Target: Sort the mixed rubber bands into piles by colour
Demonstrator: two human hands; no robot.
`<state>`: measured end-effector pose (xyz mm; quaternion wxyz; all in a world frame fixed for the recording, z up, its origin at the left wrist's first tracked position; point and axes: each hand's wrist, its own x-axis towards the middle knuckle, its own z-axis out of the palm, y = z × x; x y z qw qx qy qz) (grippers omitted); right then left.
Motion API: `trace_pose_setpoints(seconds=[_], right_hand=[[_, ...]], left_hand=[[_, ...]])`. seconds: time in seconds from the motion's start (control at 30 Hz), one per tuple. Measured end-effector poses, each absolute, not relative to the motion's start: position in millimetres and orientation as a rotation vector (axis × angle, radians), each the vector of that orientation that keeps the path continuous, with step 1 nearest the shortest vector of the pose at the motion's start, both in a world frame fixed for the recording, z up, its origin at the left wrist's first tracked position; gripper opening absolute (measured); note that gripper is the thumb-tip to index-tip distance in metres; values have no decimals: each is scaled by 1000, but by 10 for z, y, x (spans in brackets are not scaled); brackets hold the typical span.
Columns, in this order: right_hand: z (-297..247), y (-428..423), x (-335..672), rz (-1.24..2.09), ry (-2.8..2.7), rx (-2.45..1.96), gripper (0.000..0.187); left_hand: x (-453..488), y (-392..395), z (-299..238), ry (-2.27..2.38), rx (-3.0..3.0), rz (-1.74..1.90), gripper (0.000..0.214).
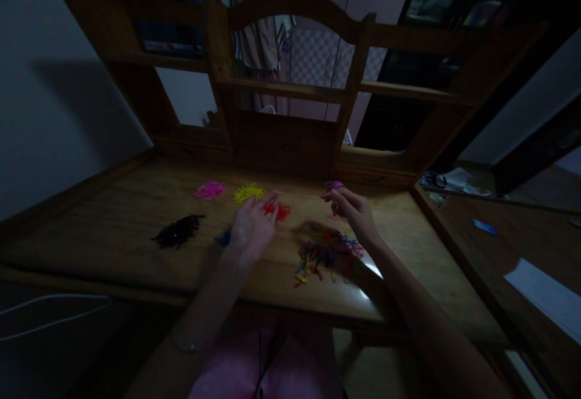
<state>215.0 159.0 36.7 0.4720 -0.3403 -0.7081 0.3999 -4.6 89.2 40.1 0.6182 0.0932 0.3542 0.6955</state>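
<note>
Small coloured rubber bands lie sorted in heaps on a wooden desk [113, 235]. My left hand [252, 226] hovers palm down with fingers stretched toward the red heap [280, 211], its fingertips at that heap. My right hand [351, 208] is raised with fingers pinched together near a small purple heap [336, 185]; what it pinches is too small to make out. Below the right hand lies a mixed heap [327, 255] of many colours. A pink heap [209, 191], a yellow heap [247, 192] and a black heap [178, 231] lie to the left. A bit of blue [223, 240] shows beside my left wrist.
A wooden shelf unit [290, 93] rises along the desk's back edge. To the right stands another wooden surface [521, 253] with white paper [544, 295] and a small blue item [485, 227]. A white cord [49, 314] runs at lower left. The room is dim.
</note>
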Motion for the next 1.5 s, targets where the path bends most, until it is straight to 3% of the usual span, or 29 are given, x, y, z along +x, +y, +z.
trace_pose_setpoints(seconds=[0.17, 0.37, 0.57, 0.73, 1.1, 1.5], right_hand=[[383, 1633, 2176, 1005, -1663, -793, 33], [453, 1693, 2270, 874, -1515, -810, 28], [456, 1818, 2449, 675, -1289, -865, 27], [396, 1953, 2528, 696, -1120, -863, 26], [322, 2054, 2584, 787, -1043, -873, 21], [315, 2057, 2566, 738, -1122, -951, 25]], left_hand=[[-93, 1083, 337, 1102, 635, 1585, 42], [40, 763, 370, 1336, 1150, 1523, 52], [226, 537, 291, 1449, 1767, 1122, 35], [434, 624, 68, 1499, 2104, 954, 29], [1147, 766, 31, 1482, 2264, 828, 15], [1151, 822, -23, 1480, 2248, 795, 6]])
